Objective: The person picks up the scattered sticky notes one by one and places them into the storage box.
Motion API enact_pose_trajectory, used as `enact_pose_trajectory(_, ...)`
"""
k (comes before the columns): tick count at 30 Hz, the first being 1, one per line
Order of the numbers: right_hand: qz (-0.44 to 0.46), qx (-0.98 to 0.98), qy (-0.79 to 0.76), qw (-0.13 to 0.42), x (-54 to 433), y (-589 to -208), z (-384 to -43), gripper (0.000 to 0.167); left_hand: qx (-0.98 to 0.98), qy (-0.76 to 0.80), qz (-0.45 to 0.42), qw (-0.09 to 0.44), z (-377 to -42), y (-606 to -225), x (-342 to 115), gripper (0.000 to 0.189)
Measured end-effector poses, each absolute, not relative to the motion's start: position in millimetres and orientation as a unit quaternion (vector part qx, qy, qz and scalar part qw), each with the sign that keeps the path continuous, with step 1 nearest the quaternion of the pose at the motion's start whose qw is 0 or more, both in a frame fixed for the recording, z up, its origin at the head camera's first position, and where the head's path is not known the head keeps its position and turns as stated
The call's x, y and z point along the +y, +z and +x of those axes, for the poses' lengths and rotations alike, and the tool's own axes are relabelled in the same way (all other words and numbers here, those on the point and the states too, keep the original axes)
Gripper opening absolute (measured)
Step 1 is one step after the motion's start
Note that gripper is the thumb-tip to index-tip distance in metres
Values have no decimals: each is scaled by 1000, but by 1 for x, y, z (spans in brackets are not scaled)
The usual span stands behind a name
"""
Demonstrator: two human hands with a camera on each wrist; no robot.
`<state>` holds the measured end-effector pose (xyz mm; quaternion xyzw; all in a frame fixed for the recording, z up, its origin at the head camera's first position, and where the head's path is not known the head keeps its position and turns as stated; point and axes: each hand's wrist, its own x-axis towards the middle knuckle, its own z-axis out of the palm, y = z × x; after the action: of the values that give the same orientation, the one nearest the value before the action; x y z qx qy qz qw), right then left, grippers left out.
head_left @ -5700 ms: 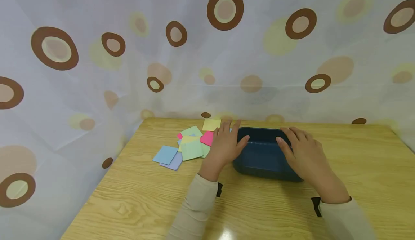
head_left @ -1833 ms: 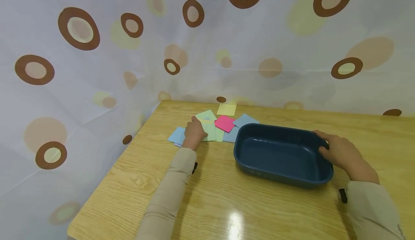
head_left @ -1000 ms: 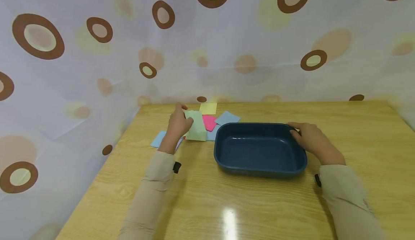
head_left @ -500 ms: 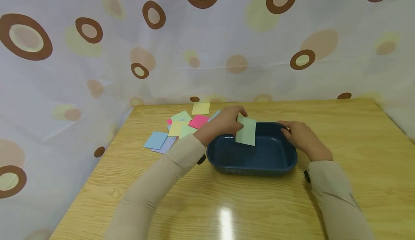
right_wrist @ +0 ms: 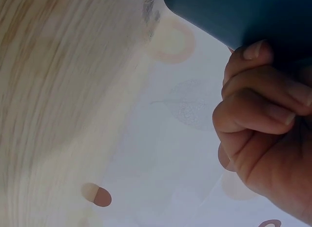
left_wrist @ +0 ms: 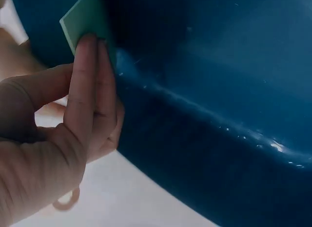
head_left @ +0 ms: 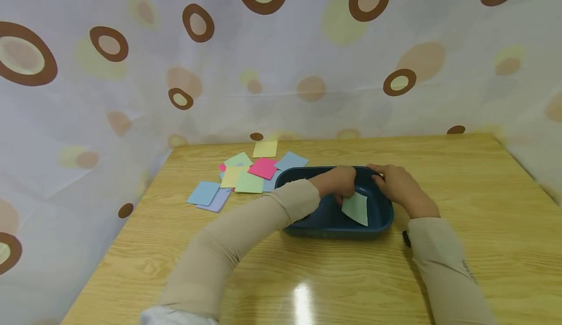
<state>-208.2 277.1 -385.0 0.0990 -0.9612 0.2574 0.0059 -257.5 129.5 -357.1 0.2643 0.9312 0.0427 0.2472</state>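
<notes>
My left hand reaches into the dark blue basin and pinches a pale green sticky note between thumb and fingers. In the left wrist view, the green note stands between the fingertips, close to the basin's inner wall. My right hand grips the basin's right back corner, thumb over the rim. From the right wrist view, curled fingers of the right hand press against the basin's outer side. The basin stands on the wooden table, its floor partly hidden by the left arm.
Left of the basin lies a loose spread of sticky notes: a pink one, a light green one, blue ones such as this blue note, and a yellow one at the back. A patterned curtain hangs behind the table.
The left hand picked a green note from the spread, carried it right over the basin and lowered it inside. The right hand keeps its grip on the basin's right end.
</notes>
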Motion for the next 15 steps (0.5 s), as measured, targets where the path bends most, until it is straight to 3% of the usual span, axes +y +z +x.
enact_pose_trajectory(8,97,-964,248,8,277,-389,-210,41,951,-11,164,261,-250,-378,149,39)
enact_pose_trajectory(15,91,-962,257,9,278,-388,-210,41,958,-13,138,250,-253,-383,154,21)
